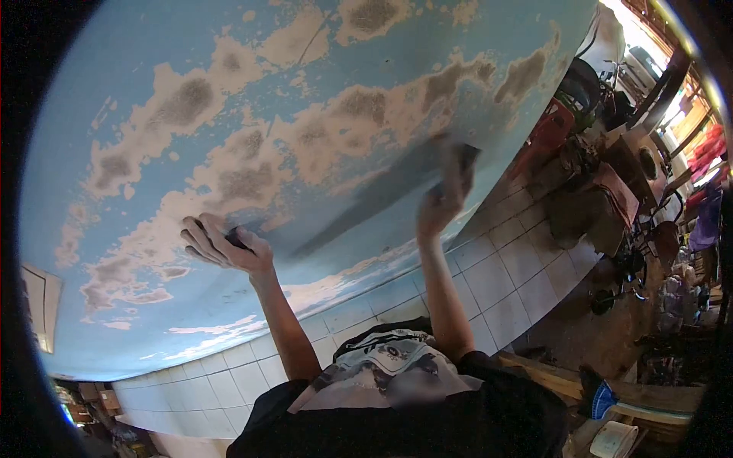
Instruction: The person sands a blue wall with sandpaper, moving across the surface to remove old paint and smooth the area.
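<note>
The head camera shows 2 hands up on a big blue wall point(153, 46) with worn tan patches. The left hand point(225, 246) is curled tight around a small dark thing point(238, 240) and presses it on the wall. The right hand point(443, 200), blurry, grips a dark pad point(462, 156) higher up. White floor tiles point(504, 267) lie below.
</note>
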Action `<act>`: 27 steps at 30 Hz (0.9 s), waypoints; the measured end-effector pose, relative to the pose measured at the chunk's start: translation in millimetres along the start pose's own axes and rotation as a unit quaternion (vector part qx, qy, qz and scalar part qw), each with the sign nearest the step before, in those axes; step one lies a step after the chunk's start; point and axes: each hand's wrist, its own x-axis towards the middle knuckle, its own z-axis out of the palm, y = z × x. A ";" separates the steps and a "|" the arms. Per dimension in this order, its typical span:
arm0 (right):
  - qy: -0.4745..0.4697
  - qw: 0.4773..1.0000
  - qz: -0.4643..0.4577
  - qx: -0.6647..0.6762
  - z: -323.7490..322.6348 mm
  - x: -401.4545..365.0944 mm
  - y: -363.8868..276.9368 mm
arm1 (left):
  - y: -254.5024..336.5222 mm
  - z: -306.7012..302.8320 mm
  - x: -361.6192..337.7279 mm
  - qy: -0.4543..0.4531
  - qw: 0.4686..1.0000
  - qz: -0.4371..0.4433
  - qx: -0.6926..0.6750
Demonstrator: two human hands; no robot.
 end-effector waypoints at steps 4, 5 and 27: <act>-0.007 0.782 -0.264 -0.564 26.4 -3.9 -8.4 | 5.7 -0.8 0.9 -0.009 1.000 -0.014 0.009; -0.068 0.778 -0.267 -0.564 36.7 -20.2 -1.6 | 5.7 -2.3 1.6 -0.009 1.000 -0.010 0.005; -0.171 0.748 -0.230 -0.598 57.8 -45.4 -1.0 | 48.5 17.2 22.8 -0.038 0.988 0.096 -0.113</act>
